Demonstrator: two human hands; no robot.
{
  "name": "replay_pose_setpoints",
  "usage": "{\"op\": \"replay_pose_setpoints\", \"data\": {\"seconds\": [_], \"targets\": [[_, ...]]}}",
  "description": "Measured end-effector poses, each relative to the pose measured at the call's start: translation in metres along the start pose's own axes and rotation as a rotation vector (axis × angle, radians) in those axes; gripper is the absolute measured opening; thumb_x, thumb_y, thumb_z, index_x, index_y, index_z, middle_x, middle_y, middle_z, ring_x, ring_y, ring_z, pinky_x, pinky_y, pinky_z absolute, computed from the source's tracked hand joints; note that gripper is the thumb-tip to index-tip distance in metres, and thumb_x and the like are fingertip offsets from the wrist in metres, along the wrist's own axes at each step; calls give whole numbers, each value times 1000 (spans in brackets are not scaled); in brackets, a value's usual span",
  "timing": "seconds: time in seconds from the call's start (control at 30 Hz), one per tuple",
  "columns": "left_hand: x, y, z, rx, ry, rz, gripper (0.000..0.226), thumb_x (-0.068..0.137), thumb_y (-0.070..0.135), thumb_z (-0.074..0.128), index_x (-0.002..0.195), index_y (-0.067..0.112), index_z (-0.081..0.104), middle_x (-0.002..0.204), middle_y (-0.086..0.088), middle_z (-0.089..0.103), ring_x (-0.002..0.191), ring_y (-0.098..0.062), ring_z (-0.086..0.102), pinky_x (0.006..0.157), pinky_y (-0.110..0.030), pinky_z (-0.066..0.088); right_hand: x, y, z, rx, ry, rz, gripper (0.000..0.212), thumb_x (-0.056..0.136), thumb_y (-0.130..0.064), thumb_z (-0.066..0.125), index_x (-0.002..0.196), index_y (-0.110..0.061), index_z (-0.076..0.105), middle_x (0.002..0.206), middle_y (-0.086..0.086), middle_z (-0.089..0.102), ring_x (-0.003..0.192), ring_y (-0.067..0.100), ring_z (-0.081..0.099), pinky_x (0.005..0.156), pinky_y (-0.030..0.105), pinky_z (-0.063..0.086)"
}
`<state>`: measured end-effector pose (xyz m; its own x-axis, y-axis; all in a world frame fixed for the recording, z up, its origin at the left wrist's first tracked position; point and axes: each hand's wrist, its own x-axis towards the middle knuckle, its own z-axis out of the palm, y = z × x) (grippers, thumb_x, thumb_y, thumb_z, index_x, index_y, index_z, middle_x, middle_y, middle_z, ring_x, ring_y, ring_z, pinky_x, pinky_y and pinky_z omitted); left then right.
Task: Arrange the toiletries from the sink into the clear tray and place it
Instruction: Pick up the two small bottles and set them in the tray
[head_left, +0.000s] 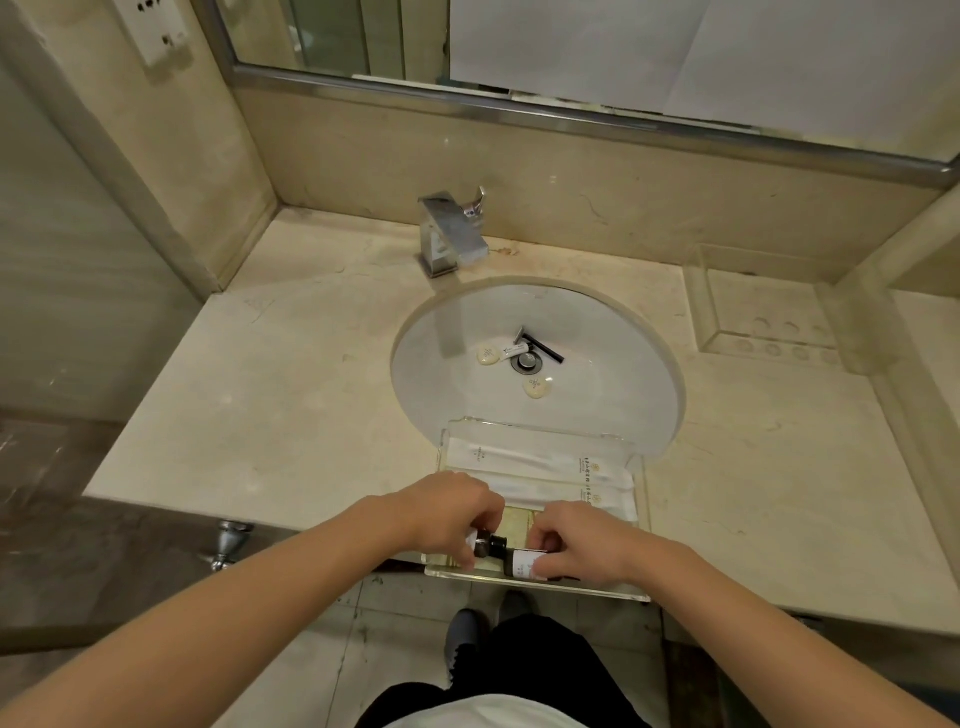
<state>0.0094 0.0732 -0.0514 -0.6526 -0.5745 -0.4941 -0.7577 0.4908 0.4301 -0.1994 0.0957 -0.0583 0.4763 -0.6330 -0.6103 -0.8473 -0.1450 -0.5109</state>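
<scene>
A clear tray (540, 586) sits at the counter's front edge, below the sink (613, 364). Two long white sachets (524, 462) lie in its far half. My left hand (457, 514) pinches a small dark-capped bottle (491, 545) over the tray's near left part. My right hand (582, 545) grips a second small bottle with a white label (524, 564) beside it. In the sink bowl lie two round cream soaps (488, 356) (536, 386), a small white tube (514, 349) and a black razor (543, 347) around the drain.
A chrome faucet (449, 231) stands behind the sink. A second clear tray (753, 306) rests at the counter's back right. A wall meets the counter on the left, a mirror hangs above. My legs and a shoe show below the counter edge.
</scene>
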Motion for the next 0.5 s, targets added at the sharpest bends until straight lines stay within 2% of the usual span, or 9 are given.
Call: {"op": "replay_pose_setpoints", "data": {"seconds": [0.13,0.2,0.27,0.37,0.5], "targets": [[0,0,5,-65,-25,12,44,70,34,81,102,16,58,98,-2,60,83,-15,47,68,-28,40,-1,3,-4,-6,-9,-3,11,80,-31,69,84,-26,60,85,-9,60,73,6,56,62,16,39],[-1,-3,5,-93,-28,14,45,69,36,81,102,16,59,93,3,56,82,-13,47,68,-26,38,-1,2,-3,-35,1,-11,14,79,-31,70,88,-24,62,88,-7,60,72,5,53,63,16,40],[-2,-6,3,-101,-29,15,43,69,37,81,101,17,61,89,7,53,80,-12,48,67,-25,38,0,3,-2,-58,15,-24,16,79,-32,71,90,-23,63,92,-4,61,76,9,55,67,20,45],[-4,-10,5,-98,-42,3,38,70,38,80,97,17,63,91,3,61,79,-13,52,66,-27,43,-1,2,-1,-111,24,-43,21,79,-33,68,96,-20,65,98,-1,57,85,16,58,75,30,48],[-3,-9,9,-70,-45,-15,37,70,40,79,97,19,63,96,0,66,86,-19,58,72,-34,48,-2,0,0,-168,42,-63,24,82,-32,65,103,-21,66,93,-7,50,83,15,53,74,30,45]]}}
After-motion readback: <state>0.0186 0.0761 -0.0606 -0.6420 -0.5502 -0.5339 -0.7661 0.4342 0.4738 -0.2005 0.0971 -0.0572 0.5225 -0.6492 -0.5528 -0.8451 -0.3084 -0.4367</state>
